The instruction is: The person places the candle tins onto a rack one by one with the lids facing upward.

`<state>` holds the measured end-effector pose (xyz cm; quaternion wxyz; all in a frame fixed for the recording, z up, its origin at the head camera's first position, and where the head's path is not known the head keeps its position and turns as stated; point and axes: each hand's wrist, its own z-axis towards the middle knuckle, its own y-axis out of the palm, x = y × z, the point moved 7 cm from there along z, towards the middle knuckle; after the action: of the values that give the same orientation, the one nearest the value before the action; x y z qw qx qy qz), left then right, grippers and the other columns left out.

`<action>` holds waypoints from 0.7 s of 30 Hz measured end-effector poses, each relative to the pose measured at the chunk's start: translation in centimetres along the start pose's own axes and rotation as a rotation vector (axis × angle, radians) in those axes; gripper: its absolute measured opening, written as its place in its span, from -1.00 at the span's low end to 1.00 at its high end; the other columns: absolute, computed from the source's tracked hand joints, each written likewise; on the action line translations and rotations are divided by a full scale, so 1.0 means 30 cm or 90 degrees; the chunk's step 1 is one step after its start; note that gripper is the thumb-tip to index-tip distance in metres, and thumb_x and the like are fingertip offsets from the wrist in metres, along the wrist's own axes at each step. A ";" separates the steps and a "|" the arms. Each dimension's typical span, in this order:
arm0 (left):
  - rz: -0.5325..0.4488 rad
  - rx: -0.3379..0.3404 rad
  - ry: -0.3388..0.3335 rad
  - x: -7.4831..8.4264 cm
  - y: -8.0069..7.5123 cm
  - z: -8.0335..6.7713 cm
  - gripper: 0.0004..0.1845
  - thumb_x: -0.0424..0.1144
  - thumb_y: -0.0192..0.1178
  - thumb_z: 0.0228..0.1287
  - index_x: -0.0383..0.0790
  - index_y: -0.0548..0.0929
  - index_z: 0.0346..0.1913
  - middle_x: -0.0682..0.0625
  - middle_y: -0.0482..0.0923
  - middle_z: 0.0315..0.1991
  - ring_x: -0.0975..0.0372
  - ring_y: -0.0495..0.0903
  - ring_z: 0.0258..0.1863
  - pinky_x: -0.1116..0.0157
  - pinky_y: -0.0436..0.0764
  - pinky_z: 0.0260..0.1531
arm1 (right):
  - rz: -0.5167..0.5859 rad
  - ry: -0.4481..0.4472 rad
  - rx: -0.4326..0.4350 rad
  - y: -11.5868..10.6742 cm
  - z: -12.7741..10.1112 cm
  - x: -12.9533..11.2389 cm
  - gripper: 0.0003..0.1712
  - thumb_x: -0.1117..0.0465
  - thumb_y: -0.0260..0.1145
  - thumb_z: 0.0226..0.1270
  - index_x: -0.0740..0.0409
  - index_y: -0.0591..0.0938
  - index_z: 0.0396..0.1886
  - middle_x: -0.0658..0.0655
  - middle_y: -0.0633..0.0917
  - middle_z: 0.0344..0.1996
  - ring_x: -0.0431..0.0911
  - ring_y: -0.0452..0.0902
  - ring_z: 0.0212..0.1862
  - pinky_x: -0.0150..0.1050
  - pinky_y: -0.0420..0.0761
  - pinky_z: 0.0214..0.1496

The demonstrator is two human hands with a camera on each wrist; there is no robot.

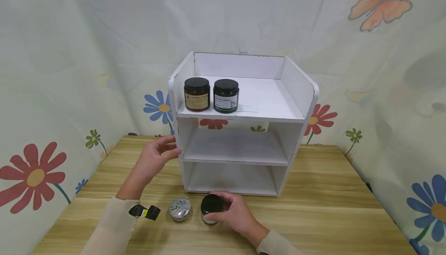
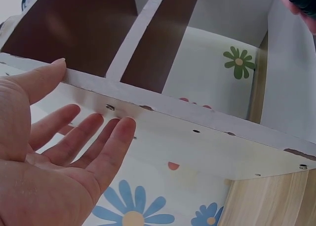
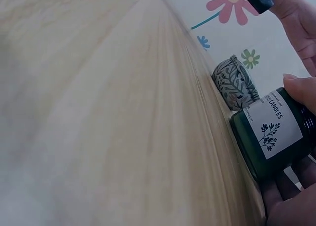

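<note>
The right hand has its grip wrapped around a dark candle jar on the tabletop, near 6 o'clock from the white rack. A patterned tin sits just beside the jar, at its 9 o'clock. At the rack's 8 o'clock, the left hand has a loose grip, fingers extended, thumb touching the side panel. An amber jar and a labelled jar stand toward 9 o'clock on the top shelf.
</note>
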<state>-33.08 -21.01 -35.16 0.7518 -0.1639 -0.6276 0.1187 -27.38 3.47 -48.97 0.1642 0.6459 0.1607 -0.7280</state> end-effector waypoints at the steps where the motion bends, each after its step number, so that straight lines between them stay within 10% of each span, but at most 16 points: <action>1: -0.002 0.000 0.001 0.000 0.000 0.001 -0.31 0.13 0.34 0.34 -0.03 0.49 0.45 -0.07 0.46 0.41 -0.06 0.51 0.37 -0.08 0.59 0.28 | 0.000 -0.001 0.000 0.000 0.001 0.001 -0.25 0.35 0.67 -0.02 0.33 0.62 0.24 0.30 0.72 0.12 -0.08 0.73 0.05 -0.38 0.70 0.11; 21: -0.002 0.003 -0.001 -0.002 -0.003 -0.001 -0.30 0.16 0.35 0.32 -0.02 0.49 0.45 -0.06 0.47 0.40 -0.04 0.52 0.36 -0.06 0.61 0.28 | -0.019 -0.016 0.005 0.005 -0.006 -0.010 -0.24 0.34 0.68 -0.03 0.36 0.62 0.23 0.26 0.74 0.10 -0.12 0.71 0.05 -0.41 0.68 0.12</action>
<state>-33.05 -21.13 -35.19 0.7516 -0.1612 -0.6284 0.1192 -27.13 3.42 -48.69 0.1531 0.6347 0.1654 -0.7391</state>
